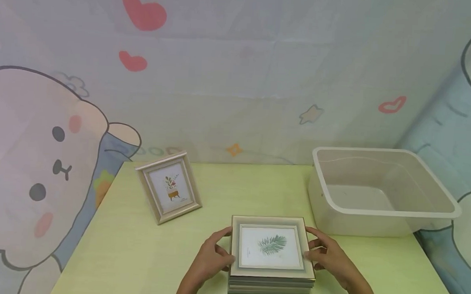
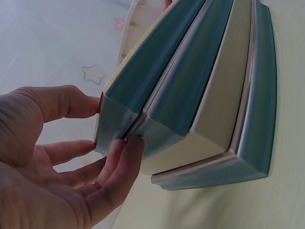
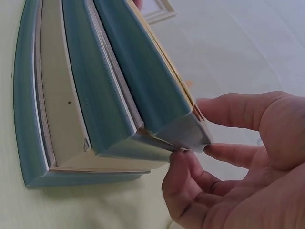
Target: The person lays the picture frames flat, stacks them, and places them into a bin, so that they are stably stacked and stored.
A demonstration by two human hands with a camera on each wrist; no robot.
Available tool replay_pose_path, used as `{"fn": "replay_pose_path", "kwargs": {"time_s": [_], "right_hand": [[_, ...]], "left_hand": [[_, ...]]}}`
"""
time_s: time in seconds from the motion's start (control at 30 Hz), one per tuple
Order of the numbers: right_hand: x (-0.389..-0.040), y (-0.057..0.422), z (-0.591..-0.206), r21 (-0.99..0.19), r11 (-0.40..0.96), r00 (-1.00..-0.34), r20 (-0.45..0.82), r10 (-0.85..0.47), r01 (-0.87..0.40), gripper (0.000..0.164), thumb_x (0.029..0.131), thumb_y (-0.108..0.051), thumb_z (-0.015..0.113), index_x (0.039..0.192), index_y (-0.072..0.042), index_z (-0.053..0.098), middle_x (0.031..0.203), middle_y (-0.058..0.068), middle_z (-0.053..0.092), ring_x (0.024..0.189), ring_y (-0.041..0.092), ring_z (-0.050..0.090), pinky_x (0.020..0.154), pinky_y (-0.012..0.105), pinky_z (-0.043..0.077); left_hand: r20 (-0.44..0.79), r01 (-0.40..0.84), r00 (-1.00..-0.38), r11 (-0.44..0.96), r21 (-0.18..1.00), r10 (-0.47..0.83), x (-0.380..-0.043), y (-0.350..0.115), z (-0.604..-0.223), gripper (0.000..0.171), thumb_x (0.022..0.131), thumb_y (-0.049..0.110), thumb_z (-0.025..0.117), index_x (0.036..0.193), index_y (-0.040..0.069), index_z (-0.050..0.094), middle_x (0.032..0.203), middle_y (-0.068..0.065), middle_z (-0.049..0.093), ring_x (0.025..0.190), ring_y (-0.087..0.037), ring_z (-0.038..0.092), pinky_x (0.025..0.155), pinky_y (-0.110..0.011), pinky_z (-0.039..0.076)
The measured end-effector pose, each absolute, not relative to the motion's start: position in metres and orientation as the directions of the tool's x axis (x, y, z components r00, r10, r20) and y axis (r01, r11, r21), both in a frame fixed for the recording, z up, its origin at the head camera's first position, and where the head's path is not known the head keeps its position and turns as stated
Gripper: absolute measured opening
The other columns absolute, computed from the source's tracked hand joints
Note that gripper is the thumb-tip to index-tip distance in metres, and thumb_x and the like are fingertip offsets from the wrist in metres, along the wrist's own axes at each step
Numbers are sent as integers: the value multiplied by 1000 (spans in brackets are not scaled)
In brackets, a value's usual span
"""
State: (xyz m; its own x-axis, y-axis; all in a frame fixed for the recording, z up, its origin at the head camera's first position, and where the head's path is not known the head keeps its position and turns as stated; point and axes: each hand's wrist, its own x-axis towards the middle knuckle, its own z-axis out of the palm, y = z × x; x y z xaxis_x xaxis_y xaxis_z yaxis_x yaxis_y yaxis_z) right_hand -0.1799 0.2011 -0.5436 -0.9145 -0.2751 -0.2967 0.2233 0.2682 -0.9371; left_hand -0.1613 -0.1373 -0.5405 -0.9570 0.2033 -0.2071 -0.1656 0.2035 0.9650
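A stack of picture frames lies flat on the table, several deep. Its top picture frame (image 1: 271,247) shows a green leaf print inside a pale border. My left hand (image 1: 210,257) grips that frame's left edge, thumb on the upper face and fingers against the side. On the opposite edge, my right hand (image 1: 331,256) holds it the same way. Both wrist views show the top frame's blue-green side (image 2: 143,81) between the fingers, with another blue-green frame (image 3: 93,81), a cream frame (image 3: 59,90) and a blue-green bottom frame (image 2: 259,100) beneath.
To the left, a framed plant picture (image 1: 171,188) stands propped upright and tilted on the yellow-green table (image 1: 133,266). A large cream plastic bin (image 1: 383,223) sits at the back right, close beside the stack. Behind the table hangs a printed cartoon cloth (image 1: 239,76).
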Motion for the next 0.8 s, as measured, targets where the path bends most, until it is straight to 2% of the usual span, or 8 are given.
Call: {"fn": "replay_pose_path", "kwargs": {"time_s": [0.07, 0.13, 0.33, 0.53, 0.67, 0.8], "right_hand": [[-180, 201, -542, -934, 295, -925, -282, -255, 203, 74, 91, -10, 68, 155, -4, 30, 117, 20, 49, 90, 20, 58, 72, 35, 55], [-181, 200, -539, -927, 334, -938, -257, -233, 171, 71, 92, -13, 68, 153, -4, 34, 121, 22, 51, 97, 23, 59, 76, 36, 57], [-187, 195, -522, -881, 468, -966, -174, -191, 66, 66, 93, -22, 70, 149, -4, 41, 126, 20, 57, 110, 28, 60, 85, 37, 55], [-202, 185, -495, -857, 510, -969, -55, -240, -78, 58, 95, -21, 68, 144, 0, 47, 121, 17, 62, 107, 25, 61, 82, 32, 54], [-219, 175, -477, -840, 504, -950, 41, -308, -200, 50, 95, -20, 67, 139, 0, 54, 117, 15, 67, 103, 24, 64, 78, 27, 55], [-240, 158, -465, -827, 485, -923, 101, -370, -285, 45, 96, -20, 67, 136, -2, 58, 116, 15, 69, 104, 26, 66, 81, 29, 56]], "left_hand": [[-198, -158, -957, 193, 968, 212, -160, -139, -542, 76, 78, -1, 70, 149, 4, 43, 132, -26, 56, 74, -17, 65, 65, -39, 61], [-193, -152, -956, 186, 971, 222, -159, -142, -544, 76, 81, 2, 72, 150, 3, 42, 144, -26, 48, 77, -17, 65, 67, -39, 61], [-183, -150, -960, 163, 975, 210, -160, -155, -550, 75, 87, 10, 74, 152, 3, 37, 145, -27, 47, 89, -19, 67, 72, -37, 61], [-148, -135, -987, 164, 977, 67, -165, -179, -562, 72, 91, 9, 69, 153, 4, 34, 141, -26, 52, 107, -28, 65, 77, -40, 60], [-110, -116, -993, 238, 964, -39, -169, -195, -570, 76, 93, 10, 67, 157, 10, 27, 143, -23, 51, 123, -39, 57, 88, -49, 58], [-88, -131, -985, 303, 944, -151, -170, -208, -574, 80, 93, 10, 67, 159, 14, 21, 150, -20, 43, 134, -43, 46, 98, -58, 51]]}}
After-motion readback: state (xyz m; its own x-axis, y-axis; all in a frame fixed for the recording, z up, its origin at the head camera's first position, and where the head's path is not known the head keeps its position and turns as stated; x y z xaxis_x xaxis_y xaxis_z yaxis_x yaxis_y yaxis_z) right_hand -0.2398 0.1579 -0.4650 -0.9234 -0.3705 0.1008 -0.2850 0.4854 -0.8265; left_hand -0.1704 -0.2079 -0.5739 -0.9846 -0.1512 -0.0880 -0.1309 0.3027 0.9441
